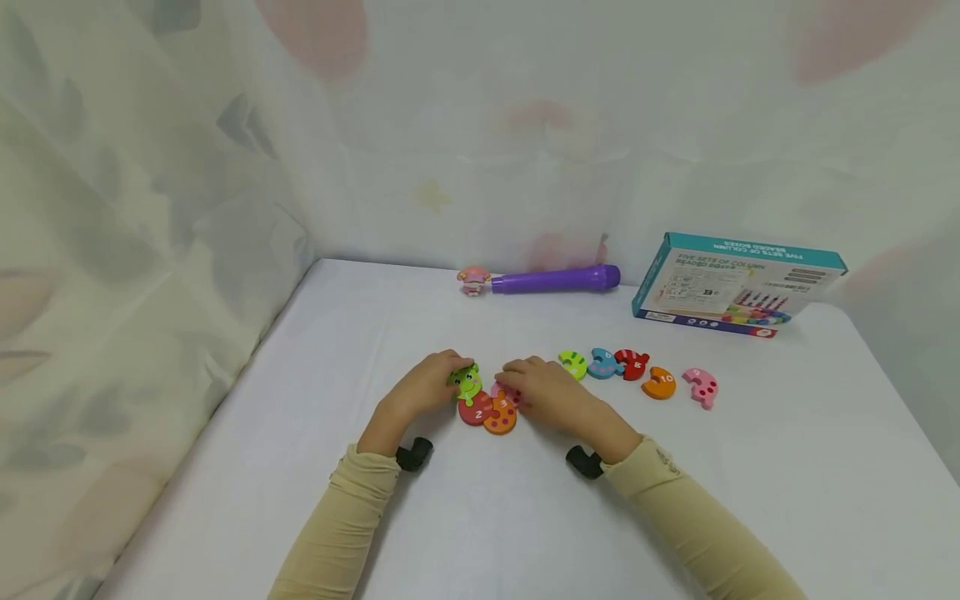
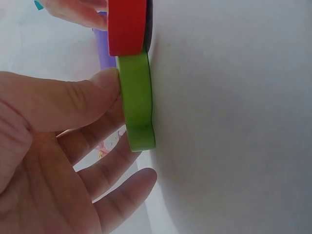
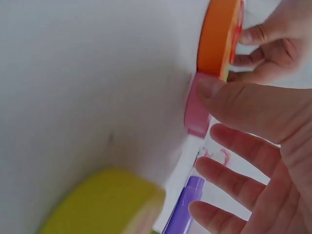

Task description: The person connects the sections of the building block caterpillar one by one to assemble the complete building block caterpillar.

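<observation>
A green puzzle piece with a smiling face [image 1: 468, 381] is pinched by my left hand [image 1: 422, 390], thumb on its near edge and fingers around its far side. It joins a red piece numbered 2 [image 1: 474, 412], which links to an orange spotted piece numbered 3 [image 1: 500, 419]. At the chain's other end, my right hand [image 1: 558, 400] holds a pink spotted piece [image 3: 197, 109] against the orange one. In the right wrist view the thumb presses the pink piece's edge, and the other fingers are spread. My right fingers partly cover the pink piece from above.
Right of the chain lie more pieces: green [image 1: 573, 365], blue [image 1: 604, 363], red numbered 8 [image 1: 632, 364], orange numbered 10 [image 1: 659, 383] and pink numbered 9 [image 1: 701, 387]. Behind are a small figurine [image 1: 473, 281], a purple microphone [image 1: 555, 280] and a standing box [image 1: 738, 285].
</observation>
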{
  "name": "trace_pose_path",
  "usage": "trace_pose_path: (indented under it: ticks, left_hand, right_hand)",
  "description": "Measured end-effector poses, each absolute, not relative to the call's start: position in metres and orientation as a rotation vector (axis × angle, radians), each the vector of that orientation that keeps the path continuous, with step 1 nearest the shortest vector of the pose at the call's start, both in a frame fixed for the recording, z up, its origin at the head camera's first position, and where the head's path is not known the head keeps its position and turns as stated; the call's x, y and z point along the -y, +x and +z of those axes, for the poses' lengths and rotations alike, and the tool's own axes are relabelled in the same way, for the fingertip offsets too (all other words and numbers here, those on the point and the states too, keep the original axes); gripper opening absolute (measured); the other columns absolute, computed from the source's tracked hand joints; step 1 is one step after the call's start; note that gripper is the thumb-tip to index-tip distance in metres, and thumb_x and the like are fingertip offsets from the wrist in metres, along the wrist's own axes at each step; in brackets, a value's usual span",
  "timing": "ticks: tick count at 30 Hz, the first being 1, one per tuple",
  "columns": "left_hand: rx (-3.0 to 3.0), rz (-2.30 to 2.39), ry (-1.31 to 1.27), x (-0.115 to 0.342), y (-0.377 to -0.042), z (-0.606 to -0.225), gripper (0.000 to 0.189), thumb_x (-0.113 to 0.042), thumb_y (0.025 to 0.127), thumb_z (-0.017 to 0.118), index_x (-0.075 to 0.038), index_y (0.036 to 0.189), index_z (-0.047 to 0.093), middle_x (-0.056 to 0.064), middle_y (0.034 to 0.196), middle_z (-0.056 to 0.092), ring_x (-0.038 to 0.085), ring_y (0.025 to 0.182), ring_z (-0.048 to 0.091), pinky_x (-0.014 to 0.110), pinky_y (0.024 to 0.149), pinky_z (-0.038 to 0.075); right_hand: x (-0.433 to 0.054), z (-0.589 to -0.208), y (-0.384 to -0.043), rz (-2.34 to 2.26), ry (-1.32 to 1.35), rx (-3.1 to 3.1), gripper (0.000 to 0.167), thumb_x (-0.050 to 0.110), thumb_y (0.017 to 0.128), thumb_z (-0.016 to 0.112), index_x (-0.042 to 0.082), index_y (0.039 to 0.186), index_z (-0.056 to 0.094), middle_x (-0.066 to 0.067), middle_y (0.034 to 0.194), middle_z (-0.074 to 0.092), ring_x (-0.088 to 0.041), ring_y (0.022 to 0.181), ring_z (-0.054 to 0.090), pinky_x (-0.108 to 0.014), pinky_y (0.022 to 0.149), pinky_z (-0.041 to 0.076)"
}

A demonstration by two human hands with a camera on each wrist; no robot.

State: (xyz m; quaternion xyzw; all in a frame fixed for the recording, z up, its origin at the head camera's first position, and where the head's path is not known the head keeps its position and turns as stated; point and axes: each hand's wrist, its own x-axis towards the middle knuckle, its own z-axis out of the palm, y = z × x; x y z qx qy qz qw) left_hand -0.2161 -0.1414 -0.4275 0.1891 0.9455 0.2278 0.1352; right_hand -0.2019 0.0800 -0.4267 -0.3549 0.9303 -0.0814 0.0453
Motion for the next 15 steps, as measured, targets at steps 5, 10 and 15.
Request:
trace_pose_path:
  ticks: [5,10,15]
  left_hand:
    - [-2.746,0.658,0.555,0.142,-0.215,-0.429,0.047,-0.001,0.084,0.061,-0.006,0.13,0.053,0.011,0.125,0.054,0.025,0.117,0.049,0.038,0.1,0.039]
    - [-2.749,0.666,0.536,0.143,-0.213,-0.43,0.047,-0.001,0.084,0.062,-0.005,0.13,0.053,0.011,0.124,0.054,0.024,0.115,0.049,0.038,0.099,0.04]
    - [-2.759,0.666,0.546,0.143,-0.212,-0.43,0.047,-0.001,0.084,0.062,-0.005,0.129,0.053,0.011,0.124,0.054,0.024,0.114,0.05,0.038,0.098,0.04]
  right_hand:
    - [-0.092,-0.424,-0.206,-0.261,-0.954,-2.858,0.054,0.025,0.082,0.069,0.018,0.132,0.051,-0.004,0.136,0.047,-0.025,0.124,0.042,-0.044,0.101,0.037]
    - [-0.111,-0.42,-0.212,-0.288,-0.806,-2.901,0.058,0.027,0.081,0.071,0.016,0.134,0.05,-0.009,0.137,0.044,-0.03,0.126,0.039,-0.052,0.099,0.036]
    - [-0.131,-0.418,-0.217,-0.229,-0.653,-2.964,0.061,0.029,0.079,0.072,0.014,0.134,0.049,-0.012,0.136,0.046,-0.034,0.124,0.04,-0.055,0.098,0.035]
